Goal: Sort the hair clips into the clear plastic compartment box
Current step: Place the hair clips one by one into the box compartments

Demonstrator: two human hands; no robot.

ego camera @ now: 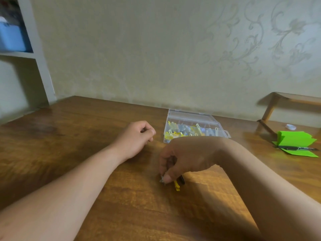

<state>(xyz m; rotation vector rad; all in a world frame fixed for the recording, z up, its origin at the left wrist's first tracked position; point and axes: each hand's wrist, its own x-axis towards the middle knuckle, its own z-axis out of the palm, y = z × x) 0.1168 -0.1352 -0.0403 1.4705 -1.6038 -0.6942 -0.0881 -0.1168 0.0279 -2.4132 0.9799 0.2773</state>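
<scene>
While the compartment box [194, 126] holds many clips, my right fingers [167, 178] pinch a pale clip [162, 180] nearer me; yellow clip [177, 186] and black clip [181, 180] remain beside it; left hand [137, 138] loosely curled.

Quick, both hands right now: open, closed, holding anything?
Left hand: loosely curled on the table, nothing visible in it.
Right hand: fingers pinched on a small greyish clip, beside a yellow clip.

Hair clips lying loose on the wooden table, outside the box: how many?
3: a small silvery clip pinched by the right hand, a yellow clip and a black clip beside it. The hand may hide more.
</scene>
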